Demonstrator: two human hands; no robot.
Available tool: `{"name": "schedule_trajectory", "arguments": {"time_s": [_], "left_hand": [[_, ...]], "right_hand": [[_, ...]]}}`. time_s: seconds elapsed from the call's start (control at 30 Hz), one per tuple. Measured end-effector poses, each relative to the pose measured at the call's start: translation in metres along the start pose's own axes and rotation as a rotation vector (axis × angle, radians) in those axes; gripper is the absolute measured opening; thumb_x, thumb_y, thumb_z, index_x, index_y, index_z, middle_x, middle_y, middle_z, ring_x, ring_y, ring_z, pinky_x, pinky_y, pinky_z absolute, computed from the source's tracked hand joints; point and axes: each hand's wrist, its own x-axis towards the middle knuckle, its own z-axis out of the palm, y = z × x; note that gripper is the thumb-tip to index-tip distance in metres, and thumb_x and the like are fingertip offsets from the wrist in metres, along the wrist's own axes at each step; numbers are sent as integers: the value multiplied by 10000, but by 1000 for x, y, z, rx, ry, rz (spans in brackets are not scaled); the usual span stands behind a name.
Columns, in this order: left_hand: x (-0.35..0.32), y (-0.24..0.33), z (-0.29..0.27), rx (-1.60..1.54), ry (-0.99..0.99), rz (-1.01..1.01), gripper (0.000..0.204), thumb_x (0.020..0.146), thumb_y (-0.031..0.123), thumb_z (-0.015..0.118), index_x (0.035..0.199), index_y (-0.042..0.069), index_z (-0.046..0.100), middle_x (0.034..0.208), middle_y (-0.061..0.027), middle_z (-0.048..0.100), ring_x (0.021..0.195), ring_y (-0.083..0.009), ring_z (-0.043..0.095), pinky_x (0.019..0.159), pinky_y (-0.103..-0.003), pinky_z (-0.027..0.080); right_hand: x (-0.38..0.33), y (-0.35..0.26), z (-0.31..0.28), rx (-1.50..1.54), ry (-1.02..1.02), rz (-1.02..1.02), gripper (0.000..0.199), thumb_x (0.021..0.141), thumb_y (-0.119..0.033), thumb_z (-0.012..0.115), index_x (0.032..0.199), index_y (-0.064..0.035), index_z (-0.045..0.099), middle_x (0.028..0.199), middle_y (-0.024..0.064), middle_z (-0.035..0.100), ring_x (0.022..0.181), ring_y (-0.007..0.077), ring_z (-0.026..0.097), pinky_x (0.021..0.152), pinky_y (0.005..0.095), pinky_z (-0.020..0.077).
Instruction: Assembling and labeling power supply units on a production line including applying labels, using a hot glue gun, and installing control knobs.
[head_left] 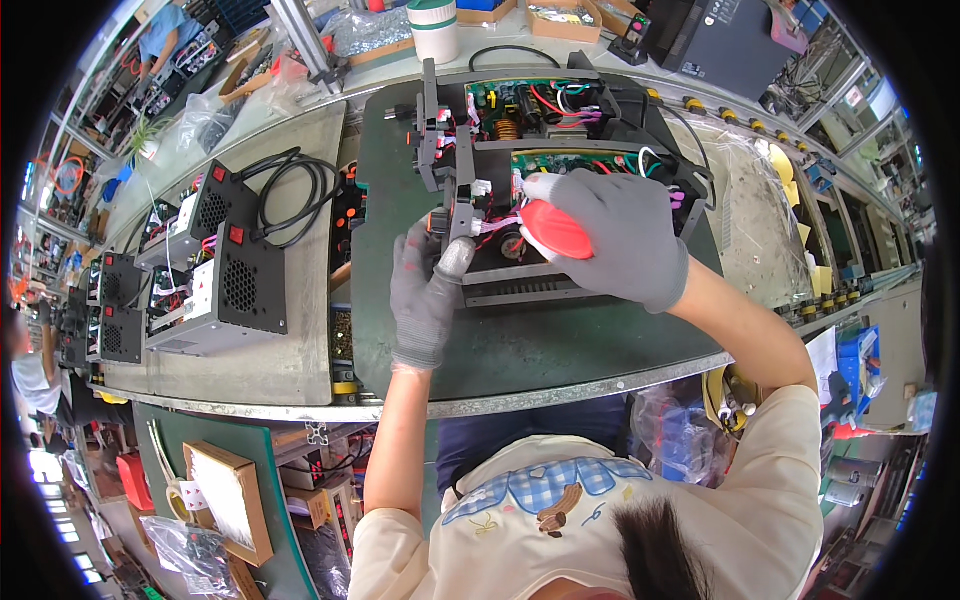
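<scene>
Gripping a red-handled screwdriver (553, 229), the person's right hand (618, 245), in a grey knit glove, is curled tight around the rounded handle; the tool's tip is hidden behind the hand and wiring. The left hand (428, 290), also grey-gloved, has its grip closed on the near edge of a grey metal bracket with mounted parts (452, 170), thumb and fingers pinching it just left of the screwdriver. The two hands are nearly touching.

Both work over an open black electronics chassis with green circuit boards, a copper coil and red, white and purple wires (560, 130), lying on a dark green mat (520, 340) that covers the middle of the table (270, 370). The bracket stands at the left side of the chassis, running from far to near. A bundle of pink and white wires passes between the hands.

Left of the mat, on the bare grey table surface, sit several closed black and silver boxes with round fan grilles and red switches (225, 290), lined up toward the far left. A coiled black cable (295, 190) lies just beyond them. At the far edge stands a white cylinder with a green band (434, 28), and to the far right a black box-shaped unit (725, 42). Near left, below the table edge, lies a shallow brown cardboard box (232, 497).
</scene>
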Motion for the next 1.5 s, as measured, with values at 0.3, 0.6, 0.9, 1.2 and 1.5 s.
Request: {"name": "schedule_trajectory", "arguments": {"time_s": [0.3, 0.6, 0.9, 1.2, 1.5], "left_hand": [[9, 20, -6, -40, -44, -81, 446, 851, 254, 650, 1207, 18, 524, 1000, -15, 532, 914, -98, 507, 835, -242, 411], [22, 28, -2, 5, -77, -164, 440, 828, 331, 655, 1153, 56, 542, 837, 40, 528, 734, -42, 437, 624, -191, 338], [25, 29, 3, -18, -79, -144, 472, 811, 348, 668, 1166, 65, 536, 826, 47, 519, 738, -41, 438, 639, -195, 347], [26, 24, -4, 33, -87, -131, 440, 823, 341, 650, 1144, 63, 537, 803, 38, 518, 724, -52, 441, 628, -201, 349], [27, 34, 1, 1, -78, -146, 438, 820, 325, 660, 1141, 53, 535, 818, 37, 520, 750, -51, 451, 661, -200, 357]], "right_hand": [[7, -10, -50, 250, 236, 318, 307, 741, -146, 698, 1018, -51, 606, 929, 88, 639, 773, 201, 659, 682, 293, 508], [-40, -21, 30, 259, 466, 267, 493, 641, -174, 793, 1080, -61, 596, 896, 96, 651, 725, 257, 637, 613, 322, 505], [-29, -17, 46, 318, 419, 302, 515, 599, -146, 777, 1074, -81, 591, 800, 92, 602, 663, 280, 597, 570, 352, 472], [-31, -23, 12, 369, 486, 345, 453, 618, -131, 789, 1020, -44, 601, 944, 116, 664, 752, 266, 665, 650, 311, 542], [-19, -17, 5, 356, 417, 392, 402, 657, -155, 765, 1012, -58, 604, 864, 101, 653, 693, 256, 652, 599, 316, 522]]}}
